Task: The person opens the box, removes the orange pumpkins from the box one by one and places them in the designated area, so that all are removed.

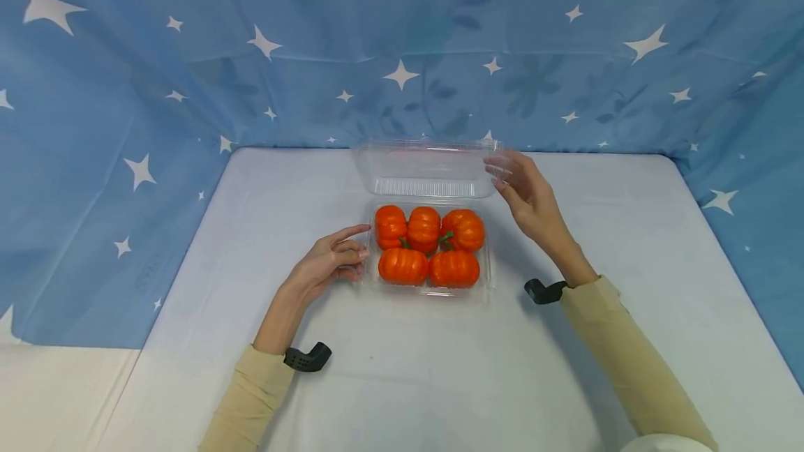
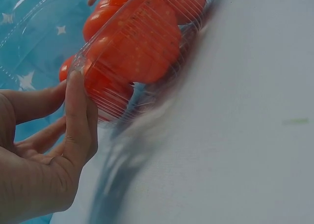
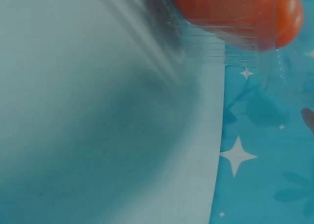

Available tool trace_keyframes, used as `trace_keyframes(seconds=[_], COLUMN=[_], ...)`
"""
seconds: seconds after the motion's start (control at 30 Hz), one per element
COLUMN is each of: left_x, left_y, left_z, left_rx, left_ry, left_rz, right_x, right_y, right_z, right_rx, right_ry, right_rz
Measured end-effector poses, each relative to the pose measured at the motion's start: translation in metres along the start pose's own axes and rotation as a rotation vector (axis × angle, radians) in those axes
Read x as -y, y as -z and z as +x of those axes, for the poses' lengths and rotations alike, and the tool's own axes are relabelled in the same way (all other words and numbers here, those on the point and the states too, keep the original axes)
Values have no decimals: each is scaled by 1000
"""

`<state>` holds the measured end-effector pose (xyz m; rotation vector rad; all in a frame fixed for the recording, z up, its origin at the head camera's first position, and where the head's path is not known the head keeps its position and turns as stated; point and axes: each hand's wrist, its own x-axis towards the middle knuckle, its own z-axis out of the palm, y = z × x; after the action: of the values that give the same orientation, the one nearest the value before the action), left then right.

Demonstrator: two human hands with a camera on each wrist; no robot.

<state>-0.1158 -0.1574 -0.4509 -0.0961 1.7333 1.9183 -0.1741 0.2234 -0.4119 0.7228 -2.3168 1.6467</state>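
Observation:
A clear plastic clamshell box [image 1: 433,291] holds several small orange-red toy pumpkins [image 1: 403,267] with green stems. Its lid [image 1: 427,169] stands raised at the far side, hinged back. At the lid's right end, my right hand [image 1: 530,204] holds the edge between thumb and fingers, some fingers seen through the plastic. My left hand [image 1: 320,264] is beside the box's left wall with loosely bent fingers; in the left wrist view a fingertip [image 2: 76,84] touches the rim. The right wrist view shows a pumpkin [image 3: 235,13] through the box wall, with just a fingertip at the right edge.
The box rests on a white-covered table [image 1: 402,375], toward its far edge. Blue cloth [image 1: 314,33] with white stars hangs behind the table and along both sides. A black wrist camera [image 1: 308,358] sits on the left wrist, another [image 1: 543,291] on the right.

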Motion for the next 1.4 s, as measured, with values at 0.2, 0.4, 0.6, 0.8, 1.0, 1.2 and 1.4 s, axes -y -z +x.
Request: trace_keyframes(seconds=[0.2,0.4,0.6,0.8,1.0,1.2,1.4], left_x=[-2,-5,-7,-5,-3,-2,-2], left_y=[-1,-1,2,6,8,7,5], left_z=[0,1,1,1,3,4,4], left_rx=[-6,-30,-47,-40,-40,-41,-23], left_ry=[15,20,17,5,-6,-8,-20], left_rz=[7,9,21,21,30,36,31], right_x=[-6,-5,-6,-10,-19,-31,-43], right_y=[0,-2,-5,-7,-6,-4,-5], right_z=[8,13,14,17,24,29,31], right_rx=[-16,-9,20,31,44,94,101], right_ry=[-72,-121,-143,-171,-233,-344,-448], right_rz=[-22,-14,3,8,45,45,111])
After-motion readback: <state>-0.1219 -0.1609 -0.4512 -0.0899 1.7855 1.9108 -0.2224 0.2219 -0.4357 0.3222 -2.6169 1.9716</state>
